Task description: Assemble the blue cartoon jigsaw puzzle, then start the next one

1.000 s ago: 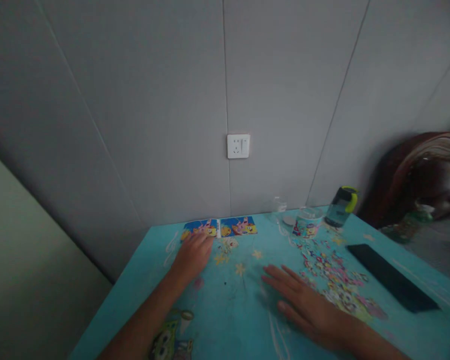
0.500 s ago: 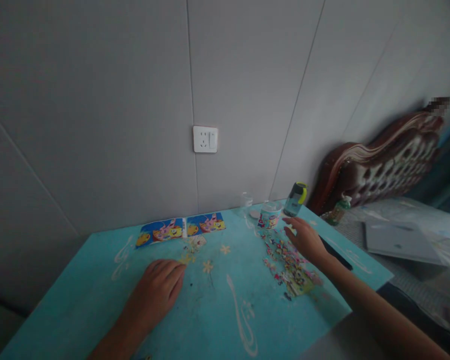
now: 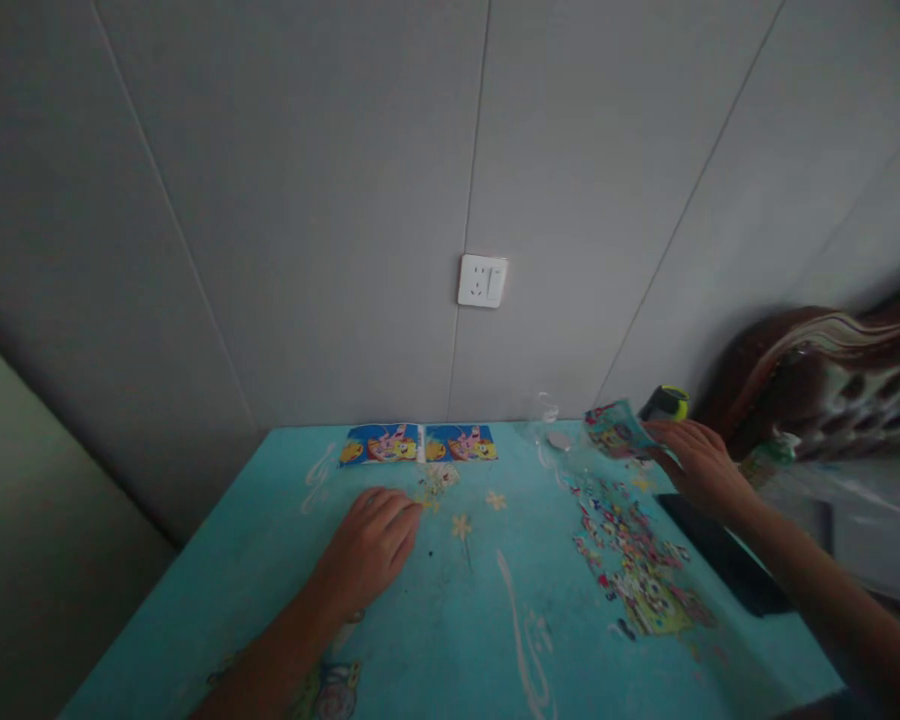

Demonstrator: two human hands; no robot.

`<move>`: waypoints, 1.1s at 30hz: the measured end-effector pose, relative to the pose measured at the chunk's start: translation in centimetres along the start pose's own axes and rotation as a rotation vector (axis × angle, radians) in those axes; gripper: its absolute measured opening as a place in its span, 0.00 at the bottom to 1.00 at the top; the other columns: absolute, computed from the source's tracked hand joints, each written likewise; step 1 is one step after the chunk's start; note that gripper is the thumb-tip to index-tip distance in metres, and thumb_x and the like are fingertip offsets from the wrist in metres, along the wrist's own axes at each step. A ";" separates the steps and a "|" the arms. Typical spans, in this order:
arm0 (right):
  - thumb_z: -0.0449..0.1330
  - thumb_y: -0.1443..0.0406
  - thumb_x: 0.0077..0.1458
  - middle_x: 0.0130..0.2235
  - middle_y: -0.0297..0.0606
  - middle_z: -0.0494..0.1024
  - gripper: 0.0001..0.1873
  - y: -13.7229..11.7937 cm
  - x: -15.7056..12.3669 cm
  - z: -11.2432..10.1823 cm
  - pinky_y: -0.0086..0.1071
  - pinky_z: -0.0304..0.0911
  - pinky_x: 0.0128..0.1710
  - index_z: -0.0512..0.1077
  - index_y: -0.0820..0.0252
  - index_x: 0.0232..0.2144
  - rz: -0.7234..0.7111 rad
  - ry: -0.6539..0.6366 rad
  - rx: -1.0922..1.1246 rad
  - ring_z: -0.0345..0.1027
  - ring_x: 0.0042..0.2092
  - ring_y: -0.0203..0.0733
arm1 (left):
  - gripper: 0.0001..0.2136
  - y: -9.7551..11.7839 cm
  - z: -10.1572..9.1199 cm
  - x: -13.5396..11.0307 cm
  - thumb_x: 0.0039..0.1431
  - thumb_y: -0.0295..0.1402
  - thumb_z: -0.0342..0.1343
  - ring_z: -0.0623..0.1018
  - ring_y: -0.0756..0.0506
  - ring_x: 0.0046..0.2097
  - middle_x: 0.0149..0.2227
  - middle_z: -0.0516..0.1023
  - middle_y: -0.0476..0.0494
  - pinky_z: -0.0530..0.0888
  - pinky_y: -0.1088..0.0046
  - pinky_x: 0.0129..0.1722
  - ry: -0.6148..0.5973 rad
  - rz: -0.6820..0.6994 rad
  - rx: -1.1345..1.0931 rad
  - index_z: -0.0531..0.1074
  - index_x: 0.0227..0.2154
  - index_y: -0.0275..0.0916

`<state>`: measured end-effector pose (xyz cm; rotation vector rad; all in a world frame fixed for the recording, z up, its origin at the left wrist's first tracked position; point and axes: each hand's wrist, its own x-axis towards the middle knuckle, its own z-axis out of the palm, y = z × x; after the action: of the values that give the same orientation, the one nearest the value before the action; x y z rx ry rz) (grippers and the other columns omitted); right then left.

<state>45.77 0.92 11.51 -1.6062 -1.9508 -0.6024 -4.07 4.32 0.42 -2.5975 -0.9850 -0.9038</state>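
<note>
My left hand (image 3: 371, 545) lies palm down on the turquoise table (image 3: 450, 620), fingers loosely curled, close to a small patch of joined puzzle pieces (image 3: 439, 480). My right hand (image 3: 701, 465) is at the far right of the table with its fingers wrapped round a small printed puzzle cup (image 3: 616, 430), which is tipped on its side above the table. A spread of loose colourful puzzle pieces (image 3: 634, 555) lies in front of my right hand. Two cartoon picture cards (image 3: 418, 443) lie side by side at the table's far edge.
A dark bottle with a yellow-green lid (image 3: 664, 403) stands behind the cup. A clear lid and a small clear container (image 3: 551, 425) sit near the wall. A black flat phone (image 3: 727, 555) lies under my right forearm. Beyond are a wall socket (image 3: 482, 281) and a carved headboard (image 3: 817, 370).
My right hand has moved from the pile of pieces to the cup, gripped it and tipped it over. My left hand has stayed flat. The view has swung back left.
</note>
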 end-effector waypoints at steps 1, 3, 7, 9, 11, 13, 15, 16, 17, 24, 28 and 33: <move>0.51 0.50 0.66 0.43 0.51 0.79 0.20 -0.1 -0.3 0.0 0.50 0.69 0.48 0.75 0.57 0.43 -0.022 -0.004 0.061 0.74 0.45 0.53 | 0.10 0.2 -0.3 0.2 0.67 0.27 0.49 0.74 0.42 0.48 0.45 0.77 0.41 0.71 0.55 0.54 0.006 0.003 -0.002 0.74 0.46 0.38; 0.51 0.51 0.66 0.39 0.49 0.80 0.18 -1.9 -0.9 0.1 0.43 0.72 0.41 0.74 0.53 0.45 0.010 -0.134 0.251 0.75 0.39 0.51 | 0.10 0.9 -1.3 0.8 0.66 0.27 0.50 0.74 0.41 0.49 0.45 0.77 0.41 0.72 0.54 0.54 0.033 0.012 0.020 0.74 0.47 0.38; 0.50 0.55 0.68 0.47 0.44 0.80 0.20 -10.9 -0.3 2.3 0.41 0.72 0.47 0.68 0.51 0.58 -0.072 -0.443 0.555 0.76 0.46 0.49 | 0.15 3.2 -4.7 1.8 0.65 0.27 0.53 0.73 0.40 0.54 0.48 0.77 0.40 0.71 0.51 0.58 0.148 0.066 0.069 0.71 0.53 0.39; 0.48 0.56 0.68 0.55 0.43 0.77 0.24 -16.4 1.1 4.4 0.45 0.68 0.54 0.65 0.52 0.62 -0.136 -0.512 0.676 0.73 0.53 0.50 | 0.18 4.4 -6.4 1.8 0.65 0.28 0.53 0.72 0.39 0.57 0.51 0.76 0.39 0.70 0.50 0.60 0.153 0.071 0.060 0.68 0.57 0.39; 0.47 0.57 0.69 0.59 0.39 0.75 0.24 -21.3 2.8 7.0 0.45 0.64 0.59 0.65 0.52 0.63 -0.249 -0.585 0.813 0.69 0.58 0.48 | 0.18 5.3 -7.5 1.2 0.65 0.29 0.52 0.72 0.39 0.58 0.53 0.75 0.38 0.69 0.50 0.60 0.091 0.091 0.082 0.68 0.57 0.38; 0.49 0.59 0.68 0.58 0.34 0.75 0.23 -25.2 4.4 9.8 0.41 0.64 0.58 0.67 0.50 0.62 -0.405 -0.712 0.852 0.70 0.57 0.45 | 0.16 5.7 -7.8 0.0 0.66 0.29 0.50 0.72 0.39 0.58 0.52 0.75 0.37 0.70 0.50 0.60 0.013 0.115 0.119 0.69 0.56 0.38; 0.50 0.61 0.67 0.56 0.32 0.78 0.22 -28.2 5.4 12.4 0.36 0.65 0.56 0.69 0.49 0.60 -0.449 -0.744 0.733 0.72 0.54 0.42 | 0.14 5.5 -7.4 -1.5 0.67 0.31 0.50 0.73 0.38 0.57 0.51 0.76 0.37 0.70 0.49 0.60 -0.049 0.086 0.140 0.71 0.53 0.38; 0.52 0.62 0.66 0.54 0.34 0.79 0.21 -29.4 5.7 13.4 0.35 0.65 0.55 0.72 0.51 0.58 -0.440 -0.738 0.692 0.73 0.53 0.42 | 0.14 5.2 -7.0 -2.3 0.68 0.33 0.50 0.72 0.37 0.57 0.51 0.76 0.37 0.69 0.48 0.59 -0.085 0.043 0.142 0.71 0.53 0.38; 0.53 0.63 0.65 0.53 0.36 0.80 0.20 -30.5 5.8 14.4 0.35 0.65 0.55 0.73 0.53 0.56 -0.424 -0.727 0.651 0.73 0.53 0.44 | 0.15 5.0 -6.5 -3.0 0.68 0.36 0.50 0.72 0.36 0.58 0.53 0.75 0.36 0.69 0.47 0.59 -0.125 -0.008 0.137 0.70 0.54 0.39; 0.56 0.63 0.62 0.50 0.55 0.76 0.16 -33.3 3.8 15.6 0.50 0.59 0.56 0.76 0.63 0.49 -0.229 -0.580 0.362 0.66 0.56 0.59 | 0.18 3.1 -3.2 -5.5 0.70 0.42 0.48 0.70 0.37 0.61 0.58 0.72 0.36 0.62 0.47 0.63 -0.330 -0.241 0.126 0.69 0.58 0.43; 0.55 0.61 0.64 0.57 0.53 0.70 0.19 -31.3 1.7 13.0 0.50 0.57 0.58 0.73 0.59 0.54 -0.178 -0.554 0.283 0.60 0.59 0.58 | 0.17 1.1 -3.1 -6.3 0.69 0.41 0.49 0.70 0.38 0.62 0.60 0.72 0.41 0.62 0.50 0.64 -0.377 -0.155 0.067 0.70 0.58 0.46; 0.52 0.57 0.67 0.58 0.46 0.71 0.18 -25.5 -3.7 7.8 0.46 0.59 0.59 0.74 0.55 0.53 -0.177 -0.530 0.315 0.63 0.57 0.52 | 0.18 -2.8 -3.0 -8.2 0.70 0.36 0.46 0.73 0.42 0.60 0.60 0.72 0.45 0.67 0.57 0.61 -0.347 -0.024 0.029 0.69 0.59 0.47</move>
<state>20.30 -1.68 3.08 -1.4996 -2.4360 0.0925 -12.09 0.92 -2.35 -2.7791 -1.1018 -0.4449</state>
